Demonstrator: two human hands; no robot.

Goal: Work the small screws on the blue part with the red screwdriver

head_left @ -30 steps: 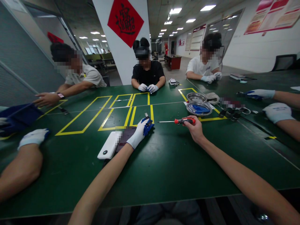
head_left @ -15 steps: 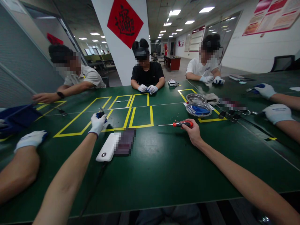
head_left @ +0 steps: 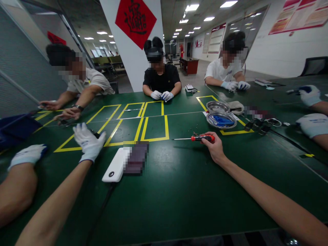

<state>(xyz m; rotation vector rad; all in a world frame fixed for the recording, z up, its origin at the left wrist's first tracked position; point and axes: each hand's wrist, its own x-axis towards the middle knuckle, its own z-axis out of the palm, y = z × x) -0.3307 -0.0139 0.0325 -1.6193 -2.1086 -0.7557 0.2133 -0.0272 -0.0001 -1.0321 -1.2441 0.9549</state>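
My left hand (head_left: 88, 141) wears a white glove and hovers with fingers spread over the left yellow taped rectangle (head_left: 77, 145) on the green table (head_left: 179, 184). A small dark part (head_left: 97, 135) lies just beside its fingers; I cannot tell if they touch it. My bare right hand (head_left: 214, 147) is closed on the red handle of a screwdriver (head_left: 202, 138), which lies low over the table with its thin shaft pointing left. A few tiny dark bits (head_left: 194, 133) sit just behind the handle.
A white power bank (head_left: 115, 165) and a blurred flat device (head_left: 135, 159) lie between my arms. Two metal dishes (head_left: 219, 120) stand at the right, one holding something blue. Co-workers' gloved hands (head_left: 28, 153) and tools ring the table on both sides.
My left hand swept from the middle taped box leftward and opened; the small dark part it carried now lies beside its fingers. My right hand stayed put with the screwdriver.
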